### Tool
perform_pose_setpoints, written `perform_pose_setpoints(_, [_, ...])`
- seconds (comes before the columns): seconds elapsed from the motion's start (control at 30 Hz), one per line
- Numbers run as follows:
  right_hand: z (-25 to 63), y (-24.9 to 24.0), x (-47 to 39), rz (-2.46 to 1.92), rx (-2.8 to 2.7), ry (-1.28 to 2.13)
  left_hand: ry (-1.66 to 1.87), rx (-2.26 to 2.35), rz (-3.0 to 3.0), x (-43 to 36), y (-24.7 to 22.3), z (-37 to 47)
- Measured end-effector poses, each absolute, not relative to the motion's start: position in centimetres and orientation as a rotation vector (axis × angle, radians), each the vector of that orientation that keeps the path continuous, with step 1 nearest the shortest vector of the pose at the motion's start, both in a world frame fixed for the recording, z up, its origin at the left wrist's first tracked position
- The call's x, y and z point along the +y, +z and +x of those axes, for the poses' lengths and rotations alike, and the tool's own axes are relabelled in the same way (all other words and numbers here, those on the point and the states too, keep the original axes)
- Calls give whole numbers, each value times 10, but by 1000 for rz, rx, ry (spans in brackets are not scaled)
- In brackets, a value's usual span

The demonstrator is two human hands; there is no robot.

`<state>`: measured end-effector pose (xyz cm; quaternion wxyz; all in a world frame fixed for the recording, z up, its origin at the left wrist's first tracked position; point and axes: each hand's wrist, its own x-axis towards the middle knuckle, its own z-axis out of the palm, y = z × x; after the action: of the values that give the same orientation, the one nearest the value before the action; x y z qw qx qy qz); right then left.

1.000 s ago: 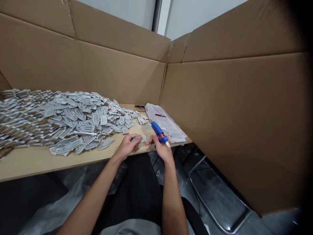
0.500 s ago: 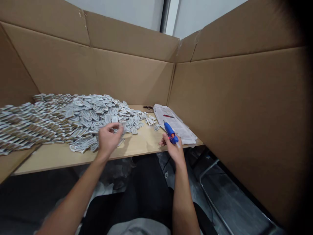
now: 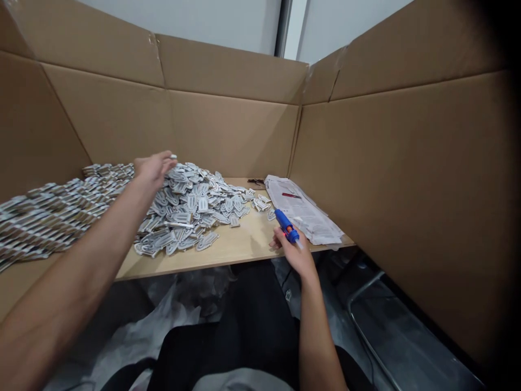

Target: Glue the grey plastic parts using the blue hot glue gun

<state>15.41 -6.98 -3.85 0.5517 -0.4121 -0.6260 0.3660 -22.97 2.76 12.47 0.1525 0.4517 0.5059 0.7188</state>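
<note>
My left hand (image 3: pixel 153 167) is raised over the far part of a heap of flat grey-white slotted pieces (image 3: pixel 191 187). Its fingers are closed on a small grey-white piece (image 3: pixel 173 157), of which only an edge shows at the fingertips. My right hand (image 3: pixel 296 251) is wrapped round a blue hot glue gun (image 3: pixel 286 225) at the front of the table. The nozzle points up and away from me, and a clear glue stick (image 3: pixel 300 244) sticks out of its back end.
Neatly stacked rows of similar pieces (image 3: pixel 52 212) fill the left side. Printed paper sheets (image 3: pixel 321 221) with a red pen (image 3: pixel 291 195) lie at the right. Dark thin items (image 3: pixel 256 181) lie at the back. Cardboard walls (image 3: pixel 232 127) surround the wooden table (image 3: pixel 240 244).
My left hand has moved from the near side of the heap up, left and away, over its far part. My right hand keeps the glue gun in nearly the same place. The view has shifted slightly left.
</note>
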Motion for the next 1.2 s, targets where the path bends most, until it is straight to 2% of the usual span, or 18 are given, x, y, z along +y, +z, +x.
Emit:
perform_pose_setpoints(0.13, [155, -46, -65, -1028, -1454, 825, 1916, 1405, 1377, 0, 69, -158])
perform_pose_setpoints(0.23, [162, -52, -62, -1111, -1486, 684, 1352, 1365, 1694, -20, 18, -108])
perform_pose_setpoints(0.43, [175, -58, -58, -1342, -1611, 228, 1008, 1790, 2435, -36, -41, -63])
perform_pose_setpoints(0.67, [183, -63, -55, -1554, -1653, 95, 752, 2035, 2594, -46, -53, -56])
perform_pose_setpoints(0.83, [185, -64, -54, -1455, -1631, 170, 696, 2204, 2498, -52, -43, -43])
perform_pose_setpoints(0.9, [185, -63, -54, -1383, -1598, 200, 736, 2134, 2559, -44, -38, -32])
perform_pose_setpoints(1.03, [188, -61, -57, -1311, -1557, 235, 756, 1657, 2788, -4, -37, -6])
perform_pose_setpoints(1.2, [203, -62, -60, -1375, -1531, 157, 674, 1577, 2711, 41, -44, 12])
